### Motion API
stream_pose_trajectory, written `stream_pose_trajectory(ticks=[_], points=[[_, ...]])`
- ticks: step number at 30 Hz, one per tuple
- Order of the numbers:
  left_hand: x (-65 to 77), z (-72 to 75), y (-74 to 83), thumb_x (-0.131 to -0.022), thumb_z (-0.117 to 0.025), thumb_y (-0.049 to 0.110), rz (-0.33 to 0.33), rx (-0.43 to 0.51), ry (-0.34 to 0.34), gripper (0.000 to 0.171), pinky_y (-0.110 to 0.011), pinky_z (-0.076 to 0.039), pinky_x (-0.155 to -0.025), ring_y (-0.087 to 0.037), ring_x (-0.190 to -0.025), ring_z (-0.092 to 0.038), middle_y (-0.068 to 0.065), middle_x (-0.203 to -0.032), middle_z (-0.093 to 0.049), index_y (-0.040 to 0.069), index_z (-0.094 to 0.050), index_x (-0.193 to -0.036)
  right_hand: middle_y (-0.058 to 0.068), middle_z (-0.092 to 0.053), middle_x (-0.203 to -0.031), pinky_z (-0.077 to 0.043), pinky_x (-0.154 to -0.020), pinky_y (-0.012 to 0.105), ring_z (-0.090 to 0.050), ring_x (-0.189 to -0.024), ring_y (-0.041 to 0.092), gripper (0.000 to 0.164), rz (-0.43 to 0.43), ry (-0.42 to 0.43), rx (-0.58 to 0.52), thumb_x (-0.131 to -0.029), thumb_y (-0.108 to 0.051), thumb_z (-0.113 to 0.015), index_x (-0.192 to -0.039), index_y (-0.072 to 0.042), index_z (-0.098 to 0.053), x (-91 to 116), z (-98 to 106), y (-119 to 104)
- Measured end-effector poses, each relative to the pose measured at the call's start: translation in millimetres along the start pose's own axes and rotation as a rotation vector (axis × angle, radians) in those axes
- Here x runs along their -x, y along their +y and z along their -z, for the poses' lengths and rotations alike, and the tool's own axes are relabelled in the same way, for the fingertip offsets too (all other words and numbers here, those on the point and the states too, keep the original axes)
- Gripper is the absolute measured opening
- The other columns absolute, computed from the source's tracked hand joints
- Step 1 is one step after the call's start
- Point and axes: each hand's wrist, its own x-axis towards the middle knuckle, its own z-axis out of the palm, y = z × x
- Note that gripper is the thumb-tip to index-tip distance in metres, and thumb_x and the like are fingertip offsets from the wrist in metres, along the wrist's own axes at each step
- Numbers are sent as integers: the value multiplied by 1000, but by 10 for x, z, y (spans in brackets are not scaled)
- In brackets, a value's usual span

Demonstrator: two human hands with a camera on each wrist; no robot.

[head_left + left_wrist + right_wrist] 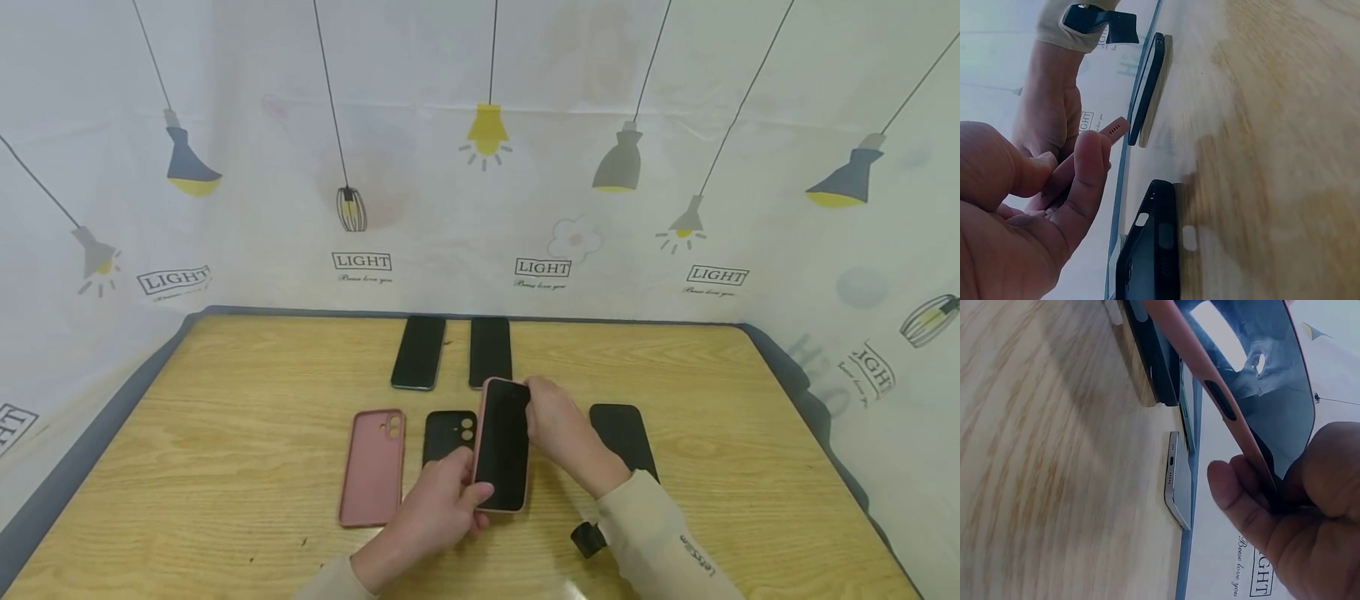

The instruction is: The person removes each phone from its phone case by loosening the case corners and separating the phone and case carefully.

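Both hands hold a smartphone (504, 450) in a pink phone case (1197, 365), raised above the table and tilted, screen toward the head camera. My left hand (442, 500) grips its lower left part, thumb over the screen's bottom corner and fingers behind. At the upper right edge, my right hand (558, 425) pinches the case and phone near the top corner. The right wrist view shows this right thumb and fingers (1225, 481) on the pink rim. Whether the phone sits fully inside the case there, I cannot tell.
Left of the hands lies an empty pink case (371, 471). A black case (441, 435) with camera holes is partly behind my left hand. Two dark phones (418, 352) lie at the back edge. A black phone-shaped item (624, 429) lies right, partly under my right forearm.
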Motion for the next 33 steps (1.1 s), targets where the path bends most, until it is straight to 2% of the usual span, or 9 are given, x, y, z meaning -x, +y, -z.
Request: stream_pose_trajectory(ticks=[8,15,22,33], points=[[0,6,11,-102,-62,3,-2,-16,2,9,-28,-53,-48,-16,-56,-66,-4,-74,-67,-1,-57,-108,16,-65,-92,-58,-68,39,-63,-82,26,19,58,7,-18,-97,12,-47,-106,4,-62,-5,2,37],[6,-8,12,-101,-63,3,5,-25,5,8,-28,-53,-48,-15,-57,-66,-3,-76,-66,0,-57,-106,18,-66,-97,-58,-76,44,-64,-87,29,18,45,-25,-18,-100,10,-45,-107,6,-61,-12,-2,65],[9,-11,3,-101,-64,5,-2,-41,9,9,-28,-52,-48,-14,-57,-66,-4,-76,-67,1,-58,-106,19,-66,-97,-58,-75,45,-63,-86,29,20,53,-20,-16,-96,11,-49,-111,9,-61,-9,-2,55],[9,-12,3,-101,-64,4,-16,-43,5,10,-27,-53,-48,-14,-58,-67,-4,-80,-67,0,-58,-108,19,-64,-93,-56,-68,44,-60,-80,27,21,69,16,-73,-93,10,-44,-109,10,-57,-7,-78,131]])
